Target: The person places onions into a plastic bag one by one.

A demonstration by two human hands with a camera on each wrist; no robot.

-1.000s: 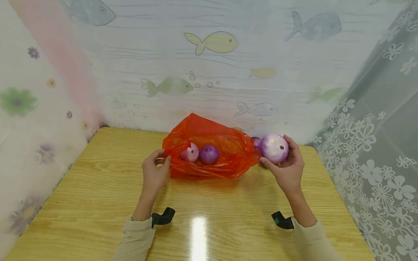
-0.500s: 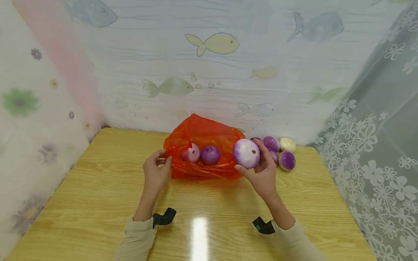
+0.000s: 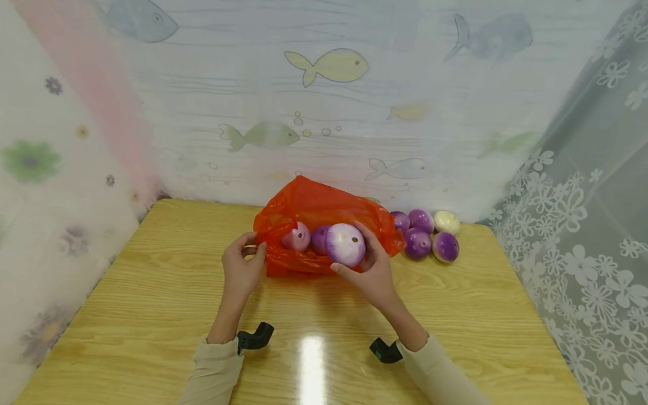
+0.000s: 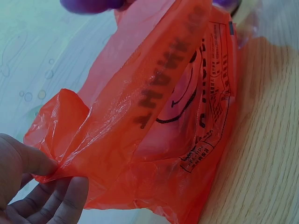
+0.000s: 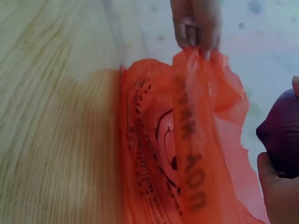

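Note:
A red plastic bag (image 3: 329,198) lies with its mouth facing me on the table. My left hand (image 3: 240,264) pinches the bag's left edge between thumb and fingers, as the left wrist view also shows on the crinkled rim of the bag (image 4: 70,140). In my right hand (image 3: 373,277) is a pale purple-and-white onion (image 3: 345,246) with a dark hole, gripped by thumb and fingers in front of the bag's mouth. Inside the bag are a pinkish onion (image 3: 296,236) and a purple onion (image 3: 319,240), the latter partly hidden behind the held one.
To the right of the bag sit several more onions: purple ones, including a dark purple onion (image 3: 418,243), and a cream onion (image 3: 446,223). They stand near the back edge of the wooden table (image 3: 324,315). A fish-print curtain (image 3: 329,112) hangs behind.
My right hand has carried the held onion leftward from the onion group to the bag's mouth, uncovering the onions at the right. My left hand has stayed on the bag's edge.

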